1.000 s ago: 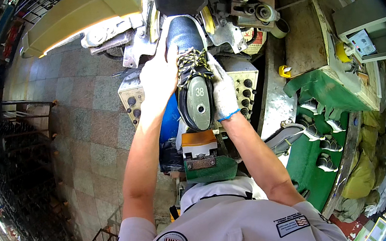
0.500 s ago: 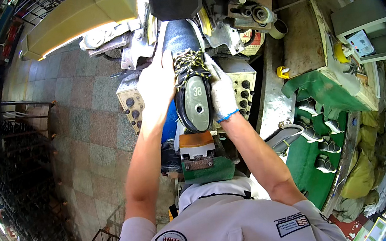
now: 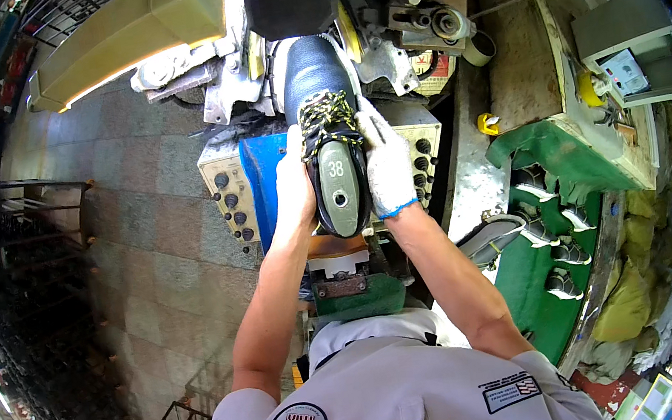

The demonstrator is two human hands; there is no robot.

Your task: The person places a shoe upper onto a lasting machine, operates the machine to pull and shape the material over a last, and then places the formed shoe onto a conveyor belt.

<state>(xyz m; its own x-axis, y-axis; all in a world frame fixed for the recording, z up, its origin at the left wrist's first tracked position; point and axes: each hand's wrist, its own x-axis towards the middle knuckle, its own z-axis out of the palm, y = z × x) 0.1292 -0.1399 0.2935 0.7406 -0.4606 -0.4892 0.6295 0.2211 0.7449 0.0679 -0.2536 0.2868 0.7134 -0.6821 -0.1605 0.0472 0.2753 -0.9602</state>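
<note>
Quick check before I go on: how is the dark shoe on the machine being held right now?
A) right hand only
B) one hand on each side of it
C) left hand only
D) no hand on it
B: the bare left hand grips the left side of the dark shoe and the white-gloved right hand grips its right side.
</note>
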